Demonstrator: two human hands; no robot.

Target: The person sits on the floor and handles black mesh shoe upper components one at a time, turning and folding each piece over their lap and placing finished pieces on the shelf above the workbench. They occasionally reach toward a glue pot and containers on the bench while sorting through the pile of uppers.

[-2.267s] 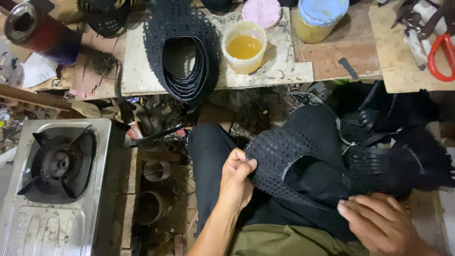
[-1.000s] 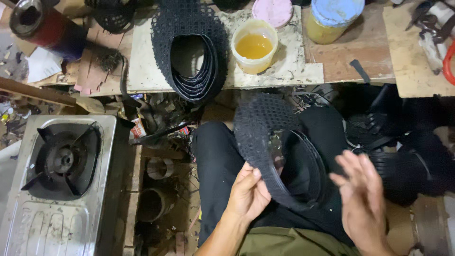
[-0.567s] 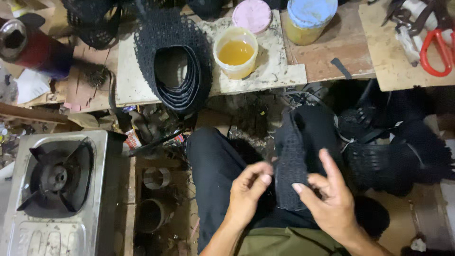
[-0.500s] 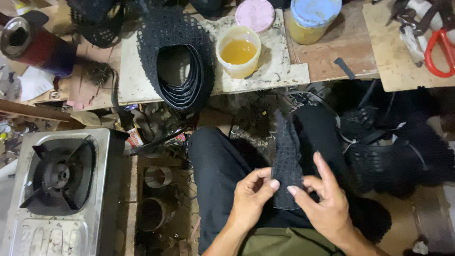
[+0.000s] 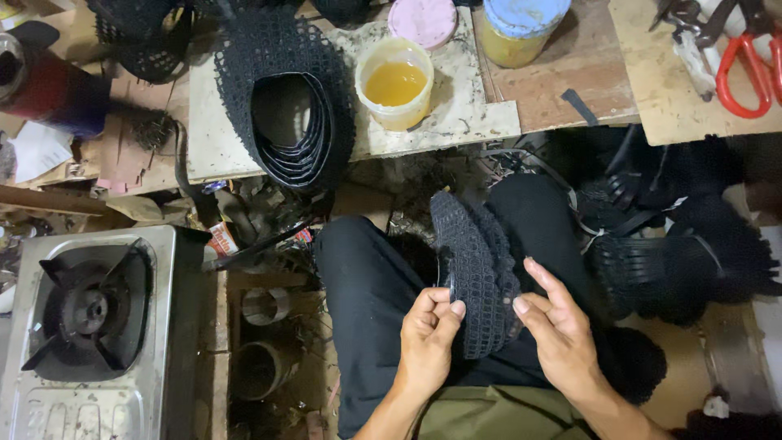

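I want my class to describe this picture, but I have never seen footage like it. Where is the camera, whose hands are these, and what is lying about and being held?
The camera sits on a person's head and looks down at their lap and workbench. Their left hand pinches a black mesh piece, stood on edge over the knees; the right hand is open beside it, fingertips at its edge. On the bench lie a stack of similar mesh pieces, an open tub of yellow liquid, a pink lid, a blue-lidded jar and red-handled scissors. A gas stove stands lower left.
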